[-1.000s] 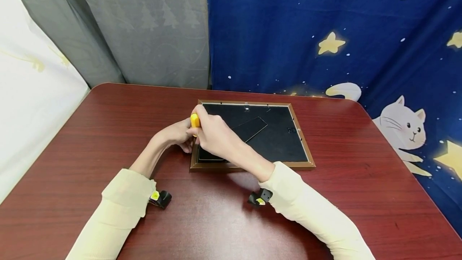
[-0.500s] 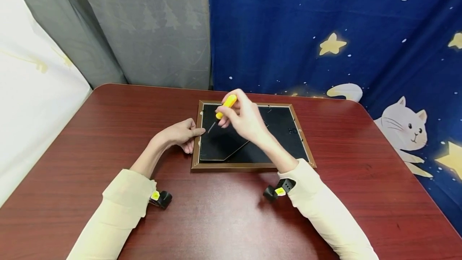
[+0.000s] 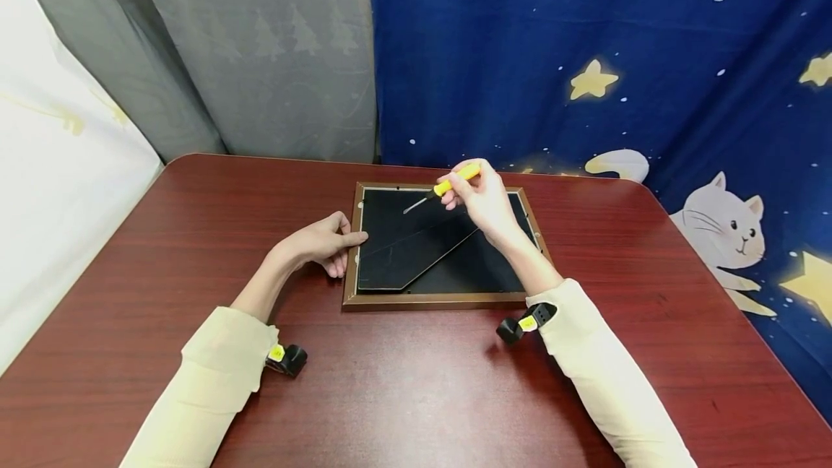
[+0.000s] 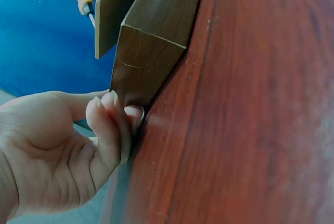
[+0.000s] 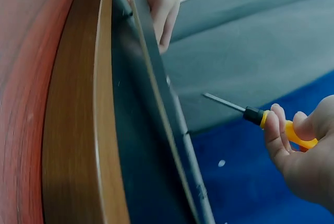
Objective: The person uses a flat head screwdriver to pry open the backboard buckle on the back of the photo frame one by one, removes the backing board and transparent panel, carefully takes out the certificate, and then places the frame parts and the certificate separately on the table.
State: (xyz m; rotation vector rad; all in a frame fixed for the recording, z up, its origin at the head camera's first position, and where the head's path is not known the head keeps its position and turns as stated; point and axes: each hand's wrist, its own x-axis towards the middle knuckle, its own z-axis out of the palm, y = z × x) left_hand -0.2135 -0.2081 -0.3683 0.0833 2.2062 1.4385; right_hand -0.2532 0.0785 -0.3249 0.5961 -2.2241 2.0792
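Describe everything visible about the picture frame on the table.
The picture frame lies face down on the red-brown table, long side toward the person. It has a brown wood-look border, a black backing board and a black easel stand swung partly out. The left hand touches its left edge; the right hand holds a yellow-handled screwdriver above it.

Even, bright light from above; soft shadows lie under the sleeves on the bench [image 3: 162, 251], whose glossy top shows faint sheen; the head view bends at its edges; both wrist views blur close surfaces.
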